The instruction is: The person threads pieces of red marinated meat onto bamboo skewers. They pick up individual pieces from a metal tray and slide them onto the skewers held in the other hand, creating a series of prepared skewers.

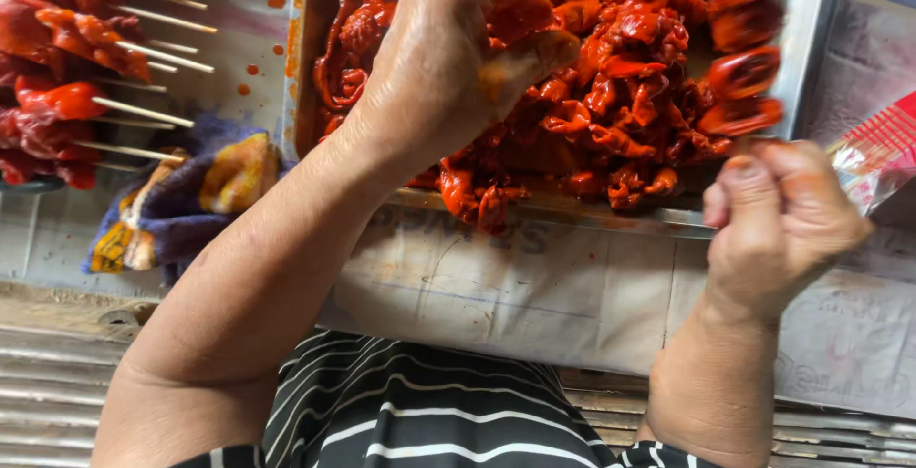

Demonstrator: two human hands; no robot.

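Note:
My left hand [458, 53] reaches into a metal tray [811, 39] heaped with red marinated meat pieces [620, 115]; its fingers are closed around a piece of the meat. My right hand [778, 225] is at the tray's near right corner, fingers pinched on the lower end of a skewer [744, 48] that carries several red meat pieces and stands upright over the tray, blurred by motion. Both hands are smeared with orange marinade.
Finished meat skewers [67, 58] with bare wooden ends lie stacked at the upper left. A stained blue and yellow cloth [191, 196] is bunched below them. Paper [496, 287] covers the table. A red and clear plastic packet [883, 148] lies at the right edge.

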